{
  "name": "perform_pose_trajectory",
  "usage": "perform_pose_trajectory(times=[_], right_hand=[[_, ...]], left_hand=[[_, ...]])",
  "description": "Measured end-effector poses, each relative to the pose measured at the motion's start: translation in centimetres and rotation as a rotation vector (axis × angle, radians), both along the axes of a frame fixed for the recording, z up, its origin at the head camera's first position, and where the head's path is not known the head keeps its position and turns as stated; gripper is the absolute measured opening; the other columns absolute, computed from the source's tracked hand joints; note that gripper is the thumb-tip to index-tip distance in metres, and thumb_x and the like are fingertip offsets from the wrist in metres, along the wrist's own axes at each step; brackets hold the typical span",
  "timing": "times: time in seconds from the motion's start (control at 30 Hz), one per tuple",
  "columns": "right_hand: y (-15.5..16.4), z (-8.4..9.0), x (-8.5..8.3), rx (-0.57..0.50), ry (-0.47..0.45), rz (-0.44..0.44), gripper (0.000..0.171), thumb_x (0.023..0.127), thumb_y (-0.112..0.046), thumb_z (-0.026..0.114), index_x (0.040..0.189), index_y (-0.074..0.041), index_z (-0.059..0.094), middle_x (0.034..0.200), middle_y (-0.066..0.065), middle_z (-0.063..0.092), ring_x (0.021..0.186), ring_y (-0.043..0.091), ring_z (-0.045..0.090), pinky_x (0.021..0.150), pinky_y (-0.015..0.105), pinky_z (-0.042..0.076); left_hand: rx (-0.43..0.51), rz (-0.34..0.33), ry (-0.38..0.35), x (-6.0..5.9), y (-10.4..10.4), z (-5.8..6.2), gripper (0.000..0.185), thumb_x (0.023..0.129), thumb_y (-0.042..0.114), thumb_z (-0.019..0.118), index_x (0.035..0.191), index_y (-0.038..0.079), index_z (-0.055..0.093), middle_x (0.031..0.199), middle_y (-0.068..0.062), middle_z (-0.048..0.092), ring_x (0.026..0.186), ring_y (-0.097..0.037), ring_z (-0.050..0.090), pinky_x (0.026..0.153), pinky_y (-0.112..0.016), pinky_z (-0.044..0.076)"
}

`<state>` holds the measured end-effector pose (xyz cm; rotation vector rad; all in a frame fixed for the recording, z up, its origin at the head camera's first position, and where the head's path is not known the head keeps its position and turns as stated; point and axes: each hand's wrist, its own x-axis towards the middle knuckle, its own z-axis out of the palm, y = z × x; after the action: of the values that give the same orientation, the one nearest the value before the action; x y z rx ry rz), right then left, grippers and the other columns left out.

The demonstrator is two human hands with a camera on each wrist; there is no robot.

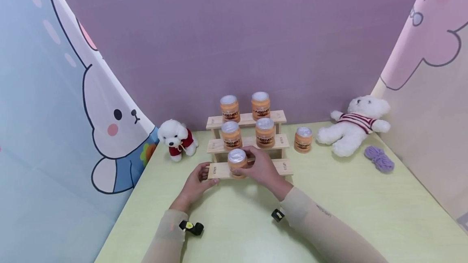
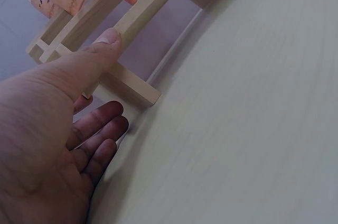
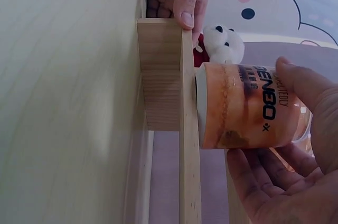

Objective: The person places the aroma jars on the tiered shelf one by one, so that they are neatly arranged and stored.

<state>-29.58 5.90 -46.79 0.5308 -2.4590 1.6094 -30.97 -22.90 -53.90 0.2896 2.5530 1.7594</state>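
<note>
Six orange jars in all, and everything sits around the wooden stepped rack (image 1: 248,143) on the pale green table (image 1: 347,198). The right hand (image 1: 260,168) has its fingers curled round one jar (image 1: 237,162), standing upright on the rack's lowest step. The left hand (image 1: 197,182) lies fairly flat at the rack's left end, thumb (image 2: 103,44) pressing the bottom step's edge, holding nothing. Two jars stand on the middle step, two on the top; a sixth jar (image 1: 303,139) sits just right of the rack.
</note>
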Motion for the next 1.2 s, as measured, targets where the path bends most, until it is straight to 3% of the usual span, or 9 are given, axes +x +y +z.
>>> perform_pose_trajectory(times=[0.23, 0.57, 0.73, 0.97, 1.2], right_hand=[[0.2, -0.2, 0.2, 0.023, 0.025, 0.040, 0.070, 0.077, -0.012, 0.095, 0.139, -0.011, 0.062, 0.128, 0.005, 0.066, 0.110, 0.025, 0.068, 0.088, 0.032, 0.059], [-0.5, -0.4, 0.5, -0.047, -0.003, 0.033, 0.068, 0.080, -0.014, 0.094, 0.139, -0.009, 0.061, 0.128, 0.009, 0.065, 0.110, 0.032, 0.069, 0.088, 0.037, 0.060], [-0.7, -0.4, 0.5, -0.048, -0.022, 0.010, 0.069, 0.079, -0.013, 0.094, 0.139, -0.010, 0.061, 0.129, 0.008, 0.065, 0.113, 0.029, 0.067, 0.088, 0.033, 0.060], [-0.8, -0.3, 0.6, -0.068, -0.031, 0.008, 0.068, 0.080, -0.008, 0.093, 0.140, -0.010, 0.062, 0.130, 0.008, 0.064, 0.119, 0.029, 0.064, 0.091, 0.036, 0.059], [-0.8, -0.4, 0.6, -0.078, -0.042, 0.014, 0.068, 0.080, -0.007, 0.092, 0.141, -0.011, 0.063, 0.130, 0.008, 0.063, 0.120, 0.029, 0.063, 0.091, 0.035, 0.059]], left_hand=[[0.010, -0.006, -0.009, 0.0, -0.1, 0.0, 0.073, 0.089, 0.019, 0.087, 0.151, 0.011, 0.049, 0.129, -0.012, 0.064, 0.115, -0.026, 0.062, 0.101, -0.037, 0.050], [0.001, 0.004, -0.010, 0.2, 0.1, 0.1, 0.070, 0.090, 0.015, 0.086, 0.149, 0.010, 0.050, 0.127, -0.011, 0.065, 0.114, -0.025, 0.062, 0.101, -0.036, 0.050], [0.001, -0.001, -0.008, 0.2, 0.1, 0.1, 0.070, 0.091, 0.016, 0.084, 0.151, 0.010, 0.048, 0.128, -0.013, 0.064, 0.115, -0.026, 0.062, 0.101, -0.036, 0.050], [0.002, 0.004, -0.027, -0.1, 0.1, 0.1, 0.073, 0.091, 0.014, 0.084, 0.153, 0.008, 0.046, 0.131, -0.015, 0.062, 0.118, -0.029, 0.060, 0.101, -0.034, 0.049], [0.000, -0.015, -0.065, 0.7, 0.4, 1.7, 0.075, 0.091, 0.010, 0.083, 0.154, 0.001, 0.043, 0.131, -0.019, 0.062, 0.119, -0.033, 0.060, 0.103, -0.038, 0.049]])
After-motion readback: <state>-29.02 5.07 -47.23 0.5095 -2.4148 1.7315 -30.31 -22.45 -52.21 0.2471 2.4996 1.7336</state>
